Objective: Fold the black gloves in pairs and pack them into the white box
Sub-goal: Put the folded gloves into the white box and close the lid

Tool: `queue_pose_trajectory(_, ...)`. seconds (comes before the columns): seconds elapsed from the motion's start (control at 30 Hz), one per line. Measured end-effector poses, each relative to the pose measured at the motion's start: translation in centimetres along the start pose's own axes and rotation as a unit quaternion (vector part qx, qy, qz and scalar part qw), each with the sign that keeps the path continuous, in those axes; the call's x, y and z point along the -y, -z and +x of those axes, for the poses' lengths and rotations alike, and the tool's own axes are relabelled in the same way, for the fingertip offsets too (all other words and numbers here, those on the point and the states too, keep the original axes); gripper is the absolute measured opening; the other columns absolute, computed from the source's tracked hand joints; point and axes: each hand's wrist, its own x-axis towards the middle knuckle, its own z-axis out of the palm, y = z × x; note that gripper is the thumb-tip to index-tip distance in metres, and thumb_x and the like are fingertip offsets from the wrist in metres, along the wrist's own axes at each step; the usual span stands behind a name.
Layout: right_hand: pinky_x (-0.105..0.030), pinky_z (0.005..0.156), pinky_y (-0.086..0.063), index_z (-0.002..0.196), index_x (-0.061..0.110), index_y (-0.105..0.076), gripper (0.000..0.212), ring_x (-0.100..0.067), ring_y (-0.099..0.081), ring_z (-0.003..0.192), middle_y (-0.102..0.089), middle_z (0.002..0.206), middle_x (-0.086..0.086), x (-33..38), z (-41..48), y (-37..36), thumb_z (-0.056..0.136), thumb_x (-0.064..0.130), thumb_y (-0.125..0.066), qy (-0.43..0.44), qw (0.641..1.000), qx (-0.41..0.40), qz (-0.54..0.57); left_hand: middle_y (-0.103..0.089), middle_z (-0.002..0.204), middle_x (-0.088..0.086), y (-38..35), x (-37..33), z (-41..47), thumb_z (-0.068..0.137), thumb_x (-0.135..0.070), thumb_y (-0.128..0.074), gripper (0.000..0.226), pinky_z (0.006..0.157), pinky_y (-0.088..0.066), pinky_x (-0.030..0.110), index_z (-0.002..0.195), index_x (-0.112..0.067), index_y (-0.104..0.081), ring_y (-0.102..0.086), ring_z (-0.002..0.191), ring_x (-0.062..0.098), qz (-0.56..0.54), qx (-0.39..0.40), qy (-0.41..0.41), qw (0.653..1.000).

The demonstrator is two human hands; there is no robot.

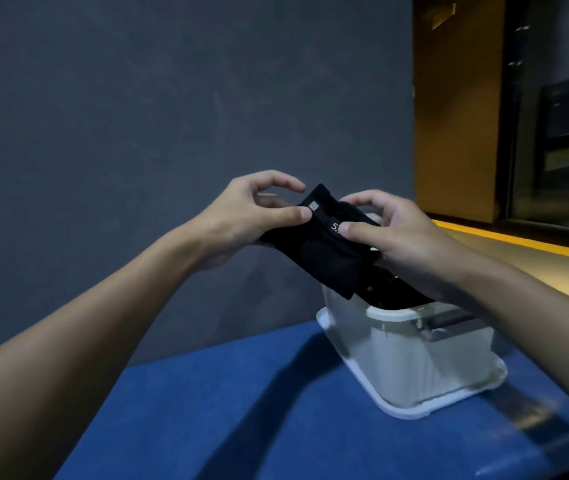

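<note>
Now both hands — left hand [238,216], right hand [401,233] — pinch a folded pair of soft black fabric gloves [324,251] above the white plastic box [401,358]. Limp and light, it probably handles best pinched at the folded edge.

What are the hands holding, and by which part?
Folded black fabric gloves, pinched at the upper end: left hand at one corner, right hand at the other.

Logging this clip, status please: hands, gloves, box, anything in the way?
Left hand and right hand both pinch the folded black gloves. Held above the white box, dark fabric already inside. Nothing between gloves and box.
</note>
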Motion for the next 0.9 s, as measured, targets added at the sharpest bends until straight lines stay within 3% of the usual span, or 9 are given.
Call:
queue_pose_trajectory(0.2,-0.042,0.084,-0.052,0.111,0.01,-0.062,0.025,-0.021,-0.067,0.085,-0.07,0.103,-0.02,-0.6,-0.1,4.5,0.089,0.0,-0.062,0.018,0.997,-0.076,-0.027,-0.073,0.086,0.007,-4.5,-1.6,4.7,0.084,-0.011,-0.077,0.028,0.06,-0.052,0.023,0.109,-0.015,-0.068,-0.068,0.072,0.014,0.045,0.049,-0.034,0.997)
queue_pose_trajectory(0.3,-0.044,0.089,-0.052,0.114,0.013,-0.06,0.025,-0.023,-0.07,0.089,-0.072,0.102,-0.015,-1.1,-0.4,6.9,0.09,0.006,-0.062,0.0,0.995,-0.083,-0.048,-0.076,0.097,0.014,-6.5,-1.2,7.2,0.084,-0.01,-0.077,0.026,0.063,-0.054,0.025,0.109,-0.015,-0.069,-0.07,0.078,0.017,0.041,0.086,-0.029,0.995)
queue_pose_trajectory(0.4,-0.033,0.087,-0.053,0.122,0.02,-0.055,0.033,-0.016,-0.069,0.093,-0.072,0.1,-0.002,-1.8,-0.9,9.1,0.091,0.021,-0.064,-0.015,0.991,-0.085,-0.099,-0.073,0.108,0.02,-8.1,-0.2,9.7,0.084,-0.009,-0.076,0.026,0.067,-0.056,0.027,0.109,-0.014,-0.07,-0.069,0.085,0.02,0.04,0.126,-0.014,0.991)
queue_pose_trajectory(0.5,-0.018,0.076,-0.047,0.126,0.028,-0.048,0.037,-0.007,-0.061,0.096,-0.062,0.108,0.007,-2.8,-1.2,11.0,0.091,0.033,-0.061,-0.016,0.97,-0.111,-0.215,-0.074,0.104,0.016,-9.0,1.5,12.4,0.083,-0.008,-0.077,0.024,0.068,-0.056,0.028,0.105,-0.016,-0.073,-0.07,0.086,0.019,0.034,0.155,0.01,0.987)
queue_pose_trajectory(0.57,-0.014,0.074,-0.043,0.124,0.034,-0.046,0.035,-0.005,-0.057,0.1,-0.059,0.11,0.01,-3.9,-1.3,11.8,0.092,0.036,-0.06,-0.011,0.957,-0.122,-0.264,-0.074,0.107,0.015,-9.2,2.8,14.3,0.081,-0.009,-0.078,0.026,0.077,-0.057,0.033,0.106,-0.015,-0.073,-0.071,0.091,0.022,0.036,0.175,0.03,0.983)
queue_pose_trajectory(0.67,-0.02,0.08,-0.044,0.126,0.035,-0.047,0.038,-0.005,-0.056,0.108,-0.058,0.113,0.013,-5.6,-1.8,12.3,0.09,0.041,-0.059,-0.024,0.947,-0.121,-0.298,-0.074,0.107,0.013,-9.6,4.4,16.6,0.082,-0.008,-0.078,0.033,0.087,-0.056,0.038,0.114,-0.008,-0.07,-0.07,0.095,0.023,0.052,0.186,0.06,0.979)
queue_pose_trajectory(0.8,-0.023,0.086,-0.039,0.114,0.042,-0.048,0.025,-0.002,-0.051,0.11,-0.054,0.107,0.025,-6.9,-2.4,12.3,0.09,0.04,-0.058,-0.018,0.936,-0.118,-0.331,-0.075,0.107,0.015,-10.5,6.1,18.6,0.083,-0.006,-0.076,0.032,0.081,-0.056,0.032,0.115,-0.007,-0.071,-0.071,0.093,0.02,0.076,0.209,0.063,0.973)
queue_pose_trajectory(0.9,-0.025,0.087,-0.039,0.117,0.038,-0.052,0.026,-0.003,-0.048,0.112,-0.055,0.11,0.021,-7.3,-2.5,12.3,0.091,0.039,-0.057,-0.016,0.928,-0.133,-0.346,-0.076,0.103,0.011,-11.2,7.0,19.4,0.084,-0.006,-0.076,0.029,0.08,-0.056,0.027,0.113,-0.009,-0.073,-0.071,0.091,0.016,0.119,0.231,0.05,0.964)
